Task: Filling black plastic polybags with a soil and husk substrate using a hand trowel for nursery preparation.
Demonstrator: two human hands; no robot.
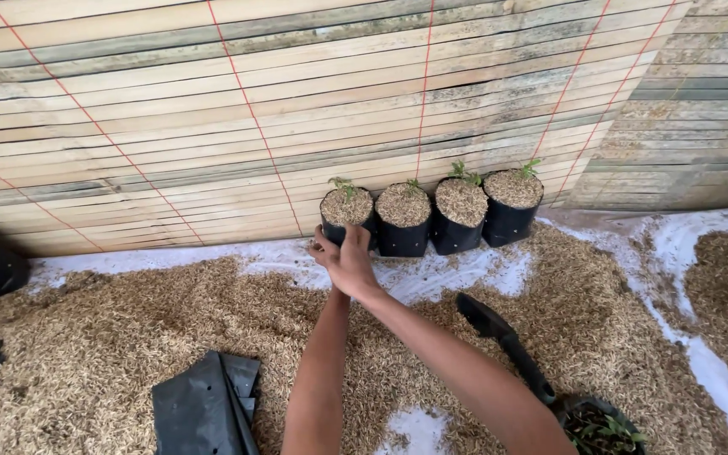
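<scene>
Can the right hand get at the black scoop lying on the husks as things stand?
Probably yes. The right hand rests against the leftmost black bag, and the scoop lies uncovered on the husks beside the right forearm, with nothing between.

no packages, labels, signs or screens visible.

The floor (431, 282), covered in white sheeting, carried a thick spread of rice husks (128, 337). Four filled black grow bags (431, 221) stood touching in a row against the bamboo wall. Flat empty bags (200, 409) and a black scoop (503, 337) lay on the husks.
</scene>
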